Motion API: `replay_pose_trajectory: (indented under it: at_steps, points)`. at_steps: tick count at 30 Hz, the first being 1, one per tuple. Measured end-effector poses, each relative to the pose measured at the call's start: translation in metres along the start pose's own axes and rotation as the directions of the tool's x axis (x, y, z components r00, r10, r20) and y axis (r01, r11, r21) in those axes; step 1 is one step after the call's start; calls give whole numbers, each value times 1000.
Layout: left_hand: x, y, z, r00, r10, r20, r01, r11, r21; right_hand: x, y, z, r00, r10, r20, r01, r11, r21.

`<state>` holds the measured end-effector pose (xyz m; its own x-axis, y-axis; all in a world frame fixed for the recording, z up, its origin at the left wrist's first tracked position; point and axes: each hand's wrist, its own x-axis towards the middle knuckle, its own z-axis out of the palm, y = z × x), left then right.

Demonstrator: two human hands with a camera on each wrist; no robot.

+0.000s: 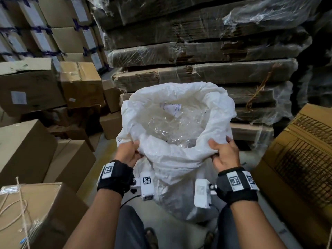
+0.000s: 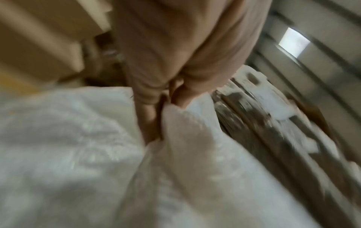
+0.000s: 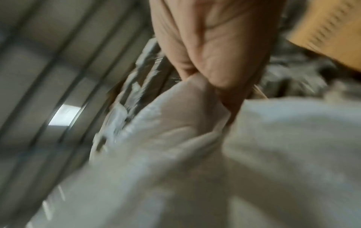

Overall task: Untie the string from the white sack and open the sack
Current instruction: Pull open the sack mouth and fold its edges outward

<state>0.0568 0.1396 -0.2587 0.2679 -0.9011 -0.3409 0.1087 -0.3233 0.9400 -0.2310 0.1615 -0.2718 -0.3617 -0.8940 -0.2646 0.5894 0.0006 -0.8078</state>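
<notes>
Hands [image 1: 128,152] apart, fingers [image 1: 218,147] around sack rim [image 1: 172,155]

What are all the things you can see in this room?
white sack: one, white, standing on the floor in the middle, mouth held open
clear plastic liner: one, see-through, inside the sack, with a white paper label
cardboard boxes: many, brown, stacked on the left
flat cardboard bundles: several, brown, wrapped in clear film, stacked behind the sack
printed box: one, tan with black lines, on the right
string: beige, lying across the near-left box
wrist bands: two, black with white tags, one on each wrist
left hand: grips the sack's left rim
right hand: grips the sack's right rim
</notes>
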Motion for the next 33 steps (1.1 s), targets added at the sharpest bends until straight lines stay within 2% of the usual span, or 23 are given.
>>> replay_pose_trajectory:
  at_steps: [1,3,4,6,8,10,12,13,14,16,18,20,21,22,23,25,26,28,29,31,32,33]
  points:
    - [0,-4,-2,1000,1,-7,-2,987,-163,-3,1,-2,999,5,52,-11,993,122]
    - [-8,-9,-1,997,67,-34,-74,953,-293,-10,7,-2,996,-39,76,17,962,271]
    - [-16,-10,3,997,72,-1,-69,959,-276,-13,9,-2,998,-4,56,-16,937,348]
    - [-11,-23,4,990,142,15,-139,984,-109,-17,15,2,988,101,116,-143,877,459]
    - [-2,-29,4,993,104,-60,-109,991,-75,-12,11,-4,968,229,100,-249,909,334]
    - [11,-23,-3,995,9,-100,2,994,107,2,-2,-13,957,284,-52,-279,956,88]
    - [17,-11,-23,979,-80,-186,87,996,25,17,-20,-26,975,193,-106,-205,972,-116]
    - [22,-2,-33,972,-59,-227,63,998,9,26,-31,-31,989,84,-119,-108,970,-216]
    - [29,7,-42,959,11,-282,-3,1000,29,32,-41,-32,989,-48,-142,-6,934,-357]
    - [34,28,-50,921,180,-345,-126,977,173,30,-65,-20,972,-225,-60,139,766,-627]
    - [30,54,-39,907,300,-296,-166,899,405,35,-80,1,962,-271,41,177,497,-849]
    - [31,73,-18,912,387,-139,-165,653,739,42,-87,28,956,-277,93,150,192,-970]
    - [31,80,-7,928,361,-95,-121,530,839,47,-86,37,960,-261,97,118,66,-991]
    - [36,81,-1,941,326,-87,-72,445,893,53,-86,43,962,-257,91,92,-6,-996]
    - [47,78,2,948,303,-99,-28,387,922,58,-85,46,962,-256,90,86,-28,-996]
    - [59,77,-1,952,296,-80,-7,282,959,68,-86,50,957,-264,121,128,8,-992]
    - [65,77,-6,953,294,-67,-18,277,961,71,-88,51,955,-270,123,144,59,-988]
    - [74,76,-18,957,284,-61,-47,357,933,78,-93,47,966,-229,123,171,201,-965]
    - [78,75,-27,963,267,-41,-72,400,914,84,-96,41,977,-186,99,156,320,-934]
    - [93,74,-46,986,157,55,-139,595,792,87,-101,25,996,-61,64,87,548,-832]
    - [86,75,-52,990,95,99,-138,732,667,84,-103,16,998,2,60,46,617,-786]
    - [76,75,-58,985,97,140,-153,866,475,83,-102,4,998,32,49,16,653,-757]
